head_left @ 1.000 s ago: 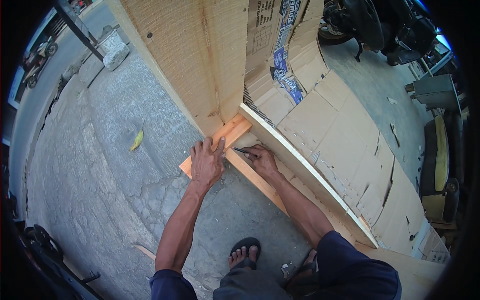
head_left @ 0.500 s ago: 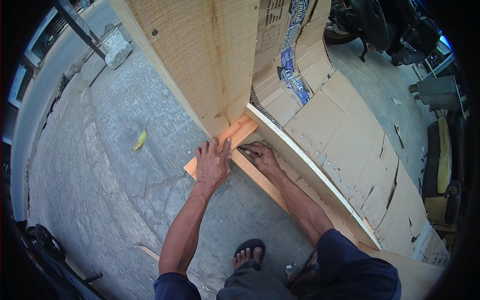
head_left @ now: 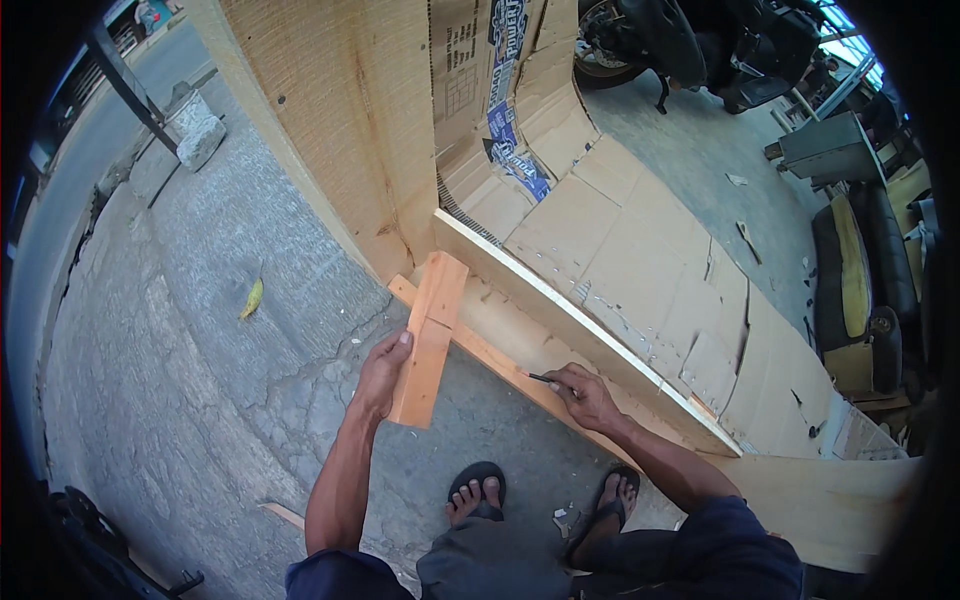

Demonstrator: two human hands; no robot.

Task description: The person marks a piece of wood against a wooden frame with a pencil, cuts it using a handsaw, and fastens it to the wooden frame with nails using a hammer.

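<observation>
My left hand [head_left: 378,375] grips a short orange-brown wooden board [head_left: 432,345] by its left edge. A dark line crosses that board near its middle. The board is tilted over a long, narrow wooden strip [head_left: 492,360], which runs from the foot of a tall wooden panel [head_left: 345,120] toward my feet. In my right hand [head_left: 585,400] a dark pencil [head_left: 540,377] is pinched, its tip pointing left above the strip. Just beyond the strip stands a long plank on edge [head_left: 600,330].
Flattened cardboard [head_left: 640,245] covers the surface beyond the plank. A parked motorcycle [head_left: 690,50] stands at the far right, with a worn seat [head_left: 850,290] nearer. Rough concrete [head_left: 200,330] with a yellowish leaf [head_left: 252,298] lies left. My sandaled feet [head_left: 477,490] are below.
My left hand has lifted and turned the short board off the corner, toward me. My right hand has drawn back to the right with the pencil. The line on the board now shows.
</observation>
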